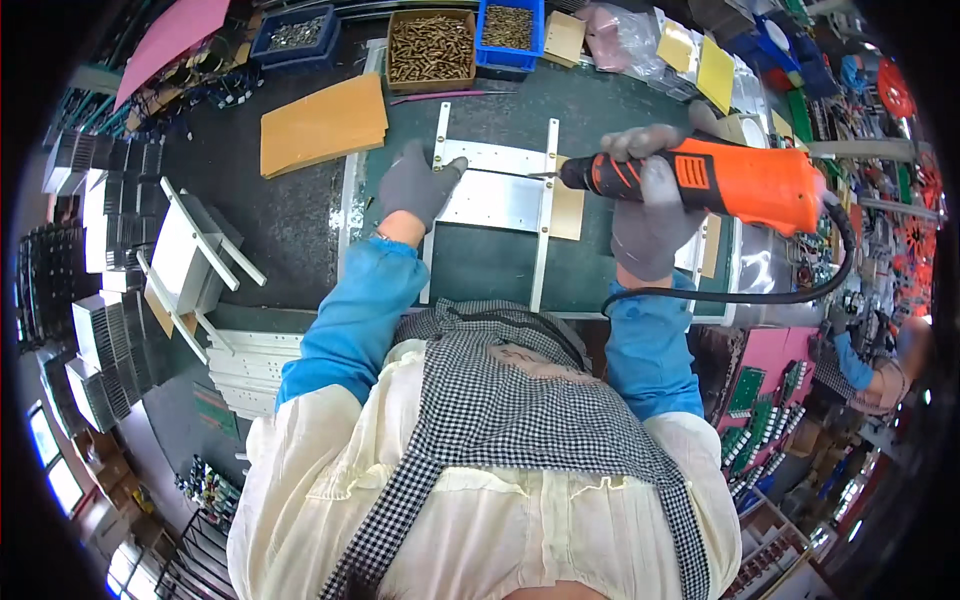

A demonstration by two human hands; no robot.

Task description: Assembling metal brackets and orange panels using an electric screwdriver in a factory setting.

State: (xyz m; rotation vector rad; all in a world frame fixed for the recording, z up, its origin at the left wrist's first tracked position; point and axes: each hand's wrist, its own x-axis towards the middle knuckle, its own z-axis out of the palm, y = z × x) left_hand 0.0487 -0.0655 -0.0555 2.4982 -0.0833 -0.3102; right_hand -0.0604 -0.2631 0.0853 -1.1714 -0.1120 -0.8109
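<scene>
My gloved right hand (655,225) is wrapped around an orange and black electric screwdriver (745,180), held level with its bit pointing left. The bit is over the right one of two slim metal strips (543,220); whether it touches a screw I cannot tell. A silvery metal plate (490,207) lies across both strips, with a dark gap below its upper band. My gloved left hand (415,185) rests at the left strip (440,130), thumb stretched over the plate's left edge and fingers apart from it. A tan board (568,212) shows partly from under the right strip.
Orange-yellow sheets (325,125) lie left of the plate. Behind stand a box of brass-coloured screws (432,50) and blue bins (510,35). A white-railed assembly (200,245) leans at left. The screwdriver's black cable (740,297) loops across my right forearm. Another person (870,370) works far right.
</scene>
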